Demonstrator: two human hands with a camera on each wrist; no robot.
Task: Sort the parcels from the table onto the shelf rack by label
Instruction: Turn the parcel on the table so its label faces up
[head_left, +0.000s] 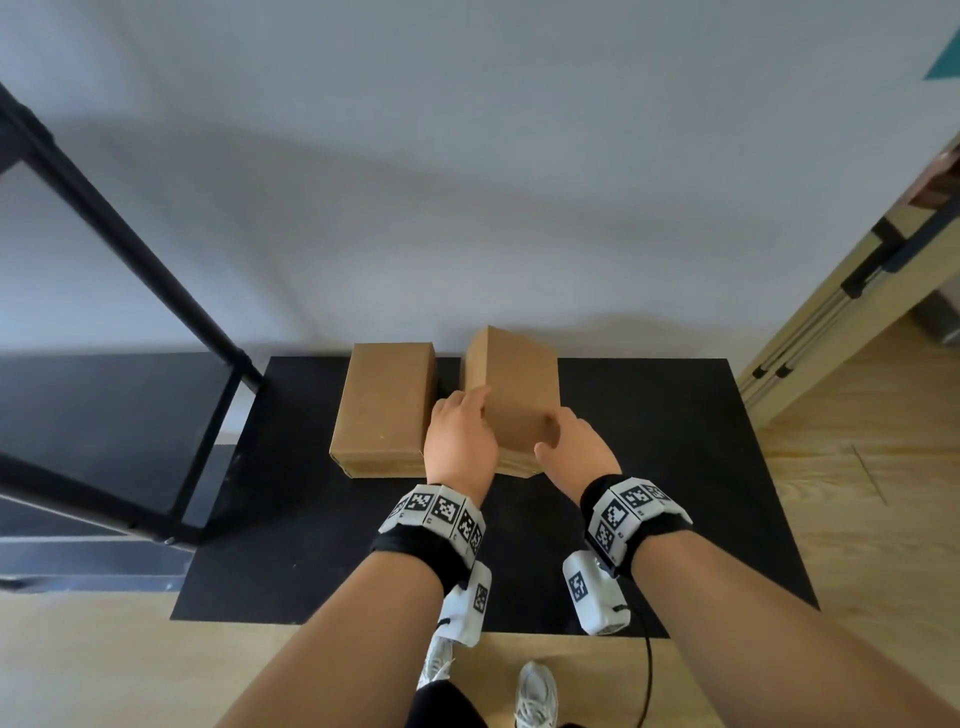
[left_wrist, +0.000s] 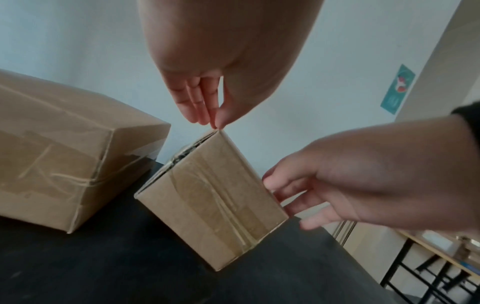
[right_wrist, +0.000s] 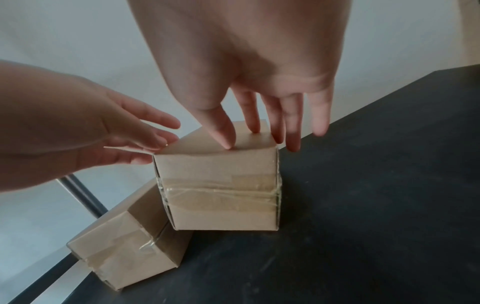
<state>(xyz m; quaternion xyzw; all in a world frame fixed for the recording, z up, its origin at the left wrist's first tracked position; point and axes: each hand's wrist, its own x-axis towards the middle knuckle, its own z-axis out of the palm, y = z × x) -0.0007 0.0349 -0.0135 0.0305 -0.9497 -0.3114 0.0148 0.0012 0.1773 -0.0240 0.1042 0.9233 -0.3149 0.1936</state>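
Two plain brown taped parcels sit on the black table. No label shows on either. The left parcel lies flat and untouched. The right parcel stands taller beside it, with both hands on it. My left hand lays straight fingers against its upper left edge. My right hand rests its thumb on the top face, and its fingers reach down the right side. In the right wrist view this parcel rests flat on the table.
The black shelf rack stands to the left of the table, its lower shelf level with the tabletop. A wooden desk is at the right. A white wall runs behind the table. The second parcel lies close on the left.
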